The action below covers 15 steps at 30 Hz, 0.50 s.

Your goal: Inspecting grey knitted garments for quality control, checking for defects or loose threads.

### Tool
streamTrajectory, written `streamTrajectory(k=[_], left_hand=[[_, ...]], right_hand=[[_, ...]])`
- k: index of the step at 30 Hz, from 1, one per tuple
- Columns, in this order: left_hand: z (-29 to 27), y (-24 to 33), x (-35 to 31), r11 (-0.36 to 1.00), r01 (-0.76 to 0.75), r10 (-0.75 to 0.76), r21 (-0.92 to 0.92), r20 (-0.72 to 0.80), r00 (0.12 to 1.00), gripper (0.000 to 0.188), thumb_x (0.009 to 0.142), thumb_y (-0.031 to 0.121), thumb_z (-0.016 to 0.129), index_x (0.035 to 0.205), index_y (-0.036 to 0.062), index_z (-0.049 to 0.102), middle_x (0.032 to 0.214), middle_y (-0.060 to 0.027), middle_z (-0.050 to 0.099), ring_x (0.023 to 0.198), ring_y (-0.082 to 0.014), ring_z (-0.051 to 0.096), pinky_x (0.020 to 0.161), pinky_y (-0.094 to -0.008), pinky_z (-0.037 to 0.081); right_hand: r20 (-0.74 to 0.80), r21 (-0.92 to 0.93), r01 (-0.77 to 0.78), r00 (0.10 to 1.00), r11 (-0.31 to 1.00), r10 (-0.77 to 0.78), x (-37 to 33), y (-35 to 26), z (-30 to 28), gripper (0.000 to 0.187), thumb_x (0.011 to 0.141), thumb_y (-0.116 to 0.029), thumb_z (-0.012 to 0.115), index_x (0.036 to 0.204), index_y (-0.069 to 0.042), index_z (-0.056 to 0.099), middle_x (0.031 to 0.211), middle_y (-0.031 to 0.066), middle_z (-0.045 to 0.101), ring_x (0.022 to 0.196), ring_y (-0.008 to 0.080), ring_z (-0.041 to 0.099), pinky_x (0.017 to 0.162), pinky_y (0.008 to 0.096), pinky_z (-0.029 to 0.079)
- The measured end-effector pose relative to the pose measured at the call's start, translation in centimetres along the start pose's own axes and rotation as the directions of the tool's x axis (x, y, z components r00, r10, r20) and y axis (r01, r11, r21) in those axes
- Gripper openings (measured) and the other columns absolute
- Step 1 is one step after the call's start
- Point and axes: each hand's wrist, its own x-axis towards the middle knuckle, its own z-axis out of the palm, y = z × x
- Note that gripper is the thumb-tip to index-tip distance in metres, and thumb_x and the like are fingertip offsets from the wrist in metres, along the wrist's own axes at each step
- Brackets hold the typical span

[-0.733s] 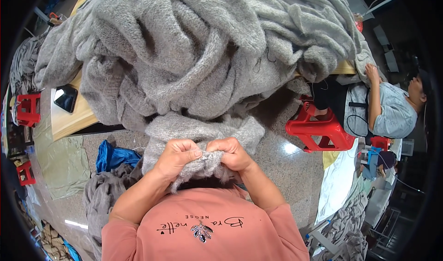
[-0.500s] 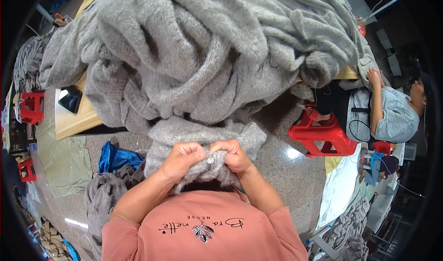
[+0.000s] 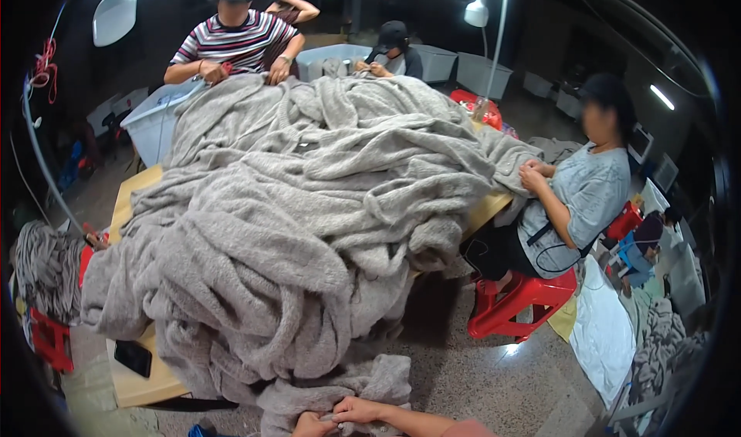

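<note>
At the lower edge, my left hand [image 3: 312, 424] and my right hand [image 3: 358, 410] are close together, fingers pinched on a grey fuzzy knit garment [image 3: 384, 377]. The left hand is partly cut off by the picture's edge. Between the fingertips, the exact part of the knit cannot be made out. Just beyond my hands, a large heap of the same grey knitwear [image 3: 255, 271] covers most of a wooden table [image 3: 147, 391] and hangs over its near edge.
A dark phone [image 3: 133, 357] lies on the table's near left corner. On the right, a person [image 3: 583, 186] on a red stool [image 3: 525, 302] handles grey knit. Several people are at the far side, near a white bin [image 3: 158, 124]. A lamp [image 3: 116, 12] hangs at the upper left.
The view has tilted up, so my hands now appear at the lower edge and the far side of the table shows. Both hands still pinch the knit.
</note>
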Motion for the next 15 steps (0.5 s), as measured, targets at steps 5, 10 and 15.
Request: streamTrajectory(k=[5,10,15], left_hand=[[-0.2,0.6,-0.2,0.995,0.07,-0.07,-0.067,0.001,0.998,0.007,0.076,0.009,0.054,0.071,0.0052,0.057,0.061,0.0025,0.05,0.054,-0.0083,0.046,0.046,-0.0217,0.034],[-1.1,3.1,-1.6,0.999,0.011,-0.009,-0.053,0.041,0.999,0.013,0.071,0.004,0.065,0.083,-0.0021,0.064,0.071,-0.0018,0.06,0.059,-0.0077,0.053,0.054,-0.0216,0.042],[-0.8,5.2,-2.6,0.983,-0.057,0.055,-0.174,-0.016,0.998,0.005,0.073,-0.001,0.062,0.079,-0.0006,0.062,0.07,-0.0017,0.06,0.06,-0.0087,0.055,0.054,-0.0209,0.043]], right_hand=[[-0.124,-0.12,0.07,0.989,0.99,-0.085,-0.1,-0.7,1.8,0.019,0.083,-0.015,0.054,0.072,0.0,0.053,0.062,0.0018,0.053,0.061,0.0073,0.047,0.056,0.0267,0.04],[-0.369,-0.548,0.113,0.857,0.829,-0.36,-0.4,-2.5,3.6,0.011,0.078,-0.009,0.052,0.073,0.0,0.05,0.071,0.0156,0.051,0.068,0.0339,0.054,0.057,0.0377,0.042],[-0.335,-0.613,0.155,0.837,0.775,-0.432,0.7,-3.5,3.5,0.006,0.078,-0.007,0.053,0.081,-0.002,0.053,0.072,0.0127,0.052,0.066,0.0312,0.055,0.056,0.0363,0.043]])
